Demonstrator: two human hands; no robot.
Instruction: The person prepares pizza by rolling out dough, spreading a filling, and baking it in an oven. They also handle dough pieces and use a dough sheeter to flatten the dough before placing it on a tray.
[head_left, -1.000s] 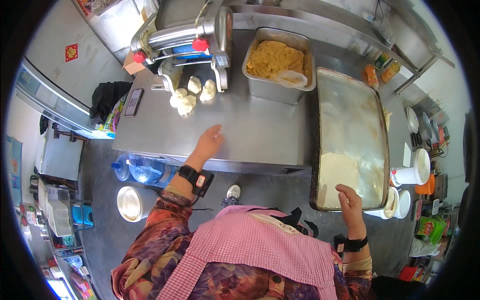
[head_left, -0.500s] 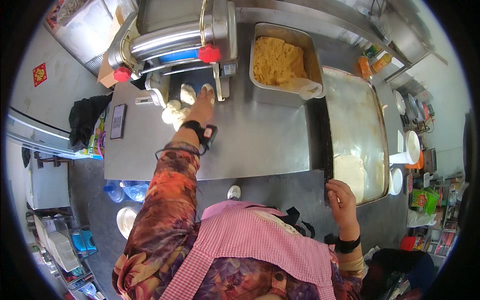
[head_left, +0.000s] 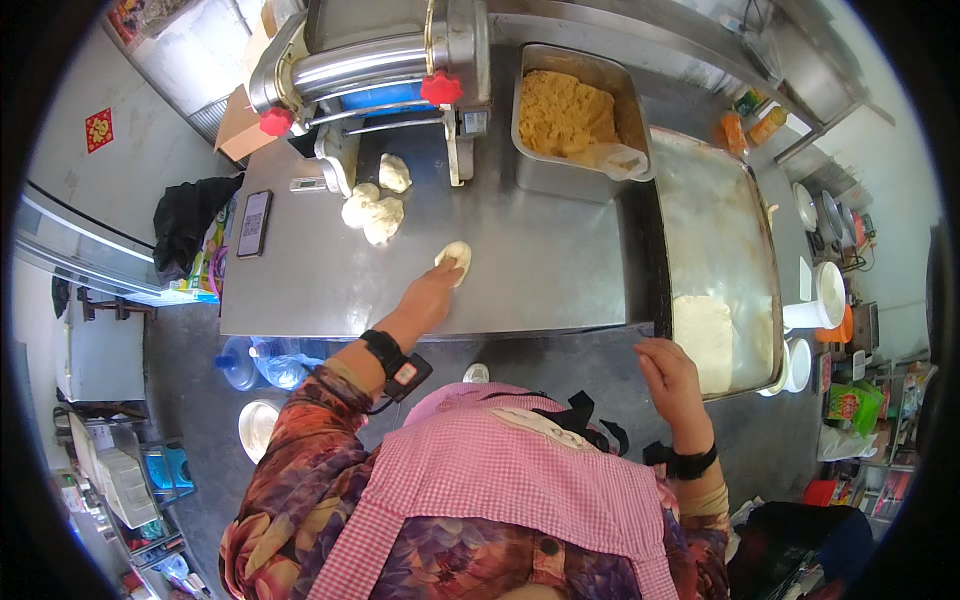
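My left hand (head_left: 428,300) grips a flattened, pale piece of dough (head_left: 457,258) near the front of the steel table. Its fingertips lie over the dough's near end. Beyond and to the left sit several dough lumps (head_left: 372,212), with one more lump (head_left: 395,173) by the foot of the roller machine. Off the table's front edge, my right hand (head_left: 672,382) hovers beside the near left corner of a large metal tray (head_left: 720,220). Its fingers are loosely bent, and I see nothing in them. A flat, pale dough sheet (head_left: 702,343) lies in the tray's near end.
The roller machine (head_left: 365,65) with red knobs stands at the back left. A deep steel pan (head_left: 565,182) of crumbly yellow-brown filling (head_left: 565,110) is at the back, beside the tray. A phone (head_left: 254,223) lies at the table's left. White tubs (head_left: 797,365) stand right of the tray.
My left hand has drawn back toward me from beneath the roller machine, bringing a piece of dough with it. My right hand has lifted slightly away from the tray's corner.
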